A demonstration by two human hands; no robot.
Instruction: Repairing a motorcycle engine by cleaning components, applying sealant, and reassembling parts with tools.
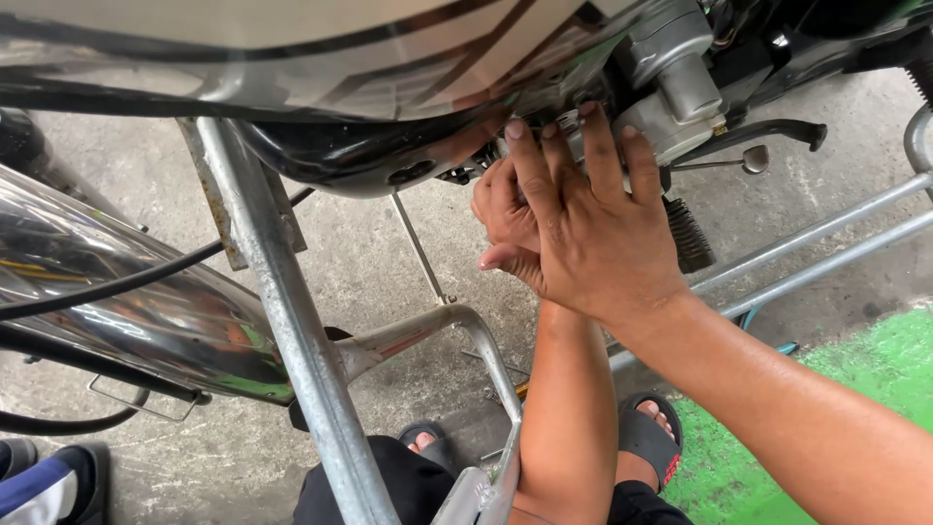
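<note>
I look down at the side of a motorcycle. My right hand [593, 224] lies flat with fingers spread over the silver engine casing [671, 92], just below the shiny fuel tank [321, 68]. My left hand [503, 204] sits underneath it, fingers curled against the engine near a small fitting; what it grips is hidden by the right hand. Both forearms rise from the bottom of the view.
A galvanised steel frame tube [292, 331] runs diagonally in front of me. A chrome fender [126, 301] with black cables is at left. The footpeg [688, 233] and gear lever [768, 131] sit right of my hands. Concrete floor, green painted patch [855, 389] at right, my sandalled foot [649, 437].
</note>
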